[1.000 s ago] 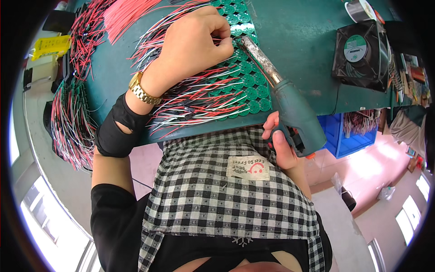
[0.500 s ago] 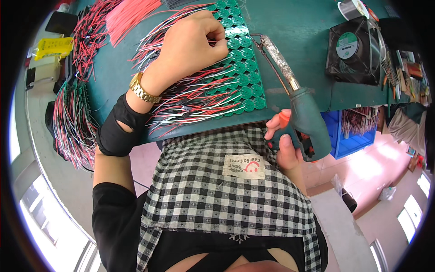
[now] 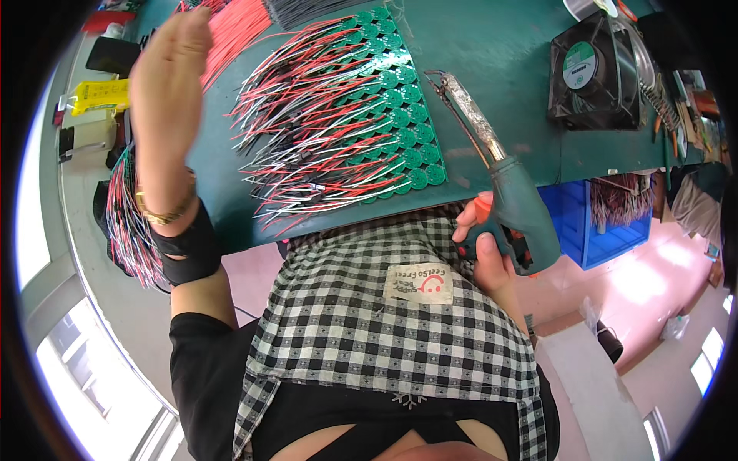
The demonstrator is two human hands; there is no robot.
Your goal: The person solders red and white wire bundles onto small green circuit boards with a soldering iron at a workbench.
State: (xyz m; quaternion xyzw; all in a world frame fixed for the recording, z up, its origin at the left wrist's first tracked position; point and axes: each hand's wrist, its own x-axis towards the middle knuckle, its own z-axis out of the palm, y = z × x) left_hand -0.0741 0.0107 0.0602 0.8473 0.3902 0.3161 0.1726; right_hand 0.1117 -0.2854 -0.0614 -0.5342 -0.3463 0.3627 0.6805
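Here, soldering tool (image 3: 521,192) in right hand (image 3: 490,261), left hand (image 3: 169,88) near wired boards (image 3: 410,137).

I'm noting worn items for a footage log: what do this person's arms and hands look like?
The left grip is an ungloved hand, with a gold-coloured wristband, a black forearm cuff with an opening in it, and a short black sleeve. The right grip is also ungloved; much of that arm is hidden.
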